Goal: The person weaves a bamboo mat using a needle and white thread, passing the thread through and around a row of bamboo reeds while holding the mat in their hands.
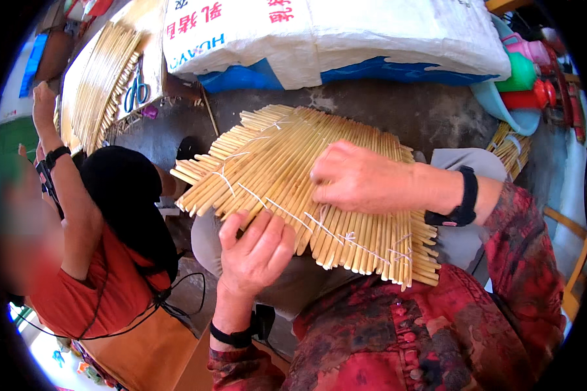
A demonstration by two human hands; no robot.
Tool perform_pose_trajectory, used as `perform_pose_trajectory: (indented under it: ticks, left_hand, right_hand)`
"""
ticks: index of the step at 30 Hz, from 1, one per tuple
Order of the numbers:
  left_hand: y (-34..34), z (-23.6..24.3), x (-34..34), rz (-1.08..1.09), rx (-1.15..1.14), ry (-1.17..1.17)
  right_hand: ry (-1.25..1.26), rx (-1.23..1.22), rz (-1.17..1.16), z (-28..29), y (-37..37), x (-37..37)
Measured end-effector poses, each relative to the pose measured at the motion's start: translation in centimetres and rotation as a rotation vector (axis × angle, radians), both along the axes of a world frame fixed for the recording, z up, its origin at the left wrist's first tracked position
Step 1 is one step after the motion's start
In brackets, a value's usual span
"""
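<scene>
A mat of straight, straw-coloured stalks [293,150] lies over my lap, its stalks side by side and its ends uneven. White string [287,212] is tied across the stalks near the close edge, with small knots and loose tails; more string crosses the far left part. My left hand [255,251] is closed at the near left edge, fingers curled against the stalk ends. Over the middle of the mat, my right hand [362,177] is closed, its fingertips bunched close to the stalks. What those fingertips hold is hidden and slightly blurred.
On my left sits another person in a red top [78,267], one arm raised. Beyond are a second stalk mat [104,78] and scissors [136,91] on a board. A large white sack-covered block [372,39] stands ahead. A blue basin [525,120] is at far right.
</scene>
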State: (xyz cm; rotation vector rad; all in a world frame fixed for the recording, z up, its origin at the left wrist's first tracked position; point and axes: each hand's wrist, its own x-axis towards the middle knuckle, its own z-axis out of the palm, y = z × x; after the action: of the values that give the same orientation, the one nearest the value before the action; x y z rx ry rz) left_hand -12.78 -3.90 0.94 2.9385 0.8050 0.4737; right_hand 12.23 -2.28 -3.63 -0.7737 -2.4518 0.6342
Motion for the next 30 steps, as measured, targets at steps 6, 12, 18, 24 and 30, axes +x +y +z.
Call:
perform_pose_trajectory:
  ticks: [6, 12, 18, 24, 30]
  left_hand:
    - [1.2, 1.6, 2.1, -0.141, 0.076, -0.087]
    - [3.1, 1.2, 0.2, -0.265, 0.094, -0.117]
    - [3.2, 0.5, 0.6, -0.347, 0.023, -0.114]
    - [2.5, -0.2, 0.2, -0.276, 0.010, -0.091]
    - [2.3, 0.0, -0.8, -0.229, -0.008, -0.104]
  right_hand:
    - [0.107, -0.032, -0.100, 0.1, -1.8, 0.3]
    - [0.400, -0.735, -0.311, 5.0, -2.7, 0.0]
    - [0.121, -0.407, -0.230, 4.9, -5.1, 0.7]
    - [-0.056, -0.291, -0.212, 2.9, -8.0, 4.9]
    - [-0.044, -0.314, -0.315, 6.1, -7.0, 7.9]
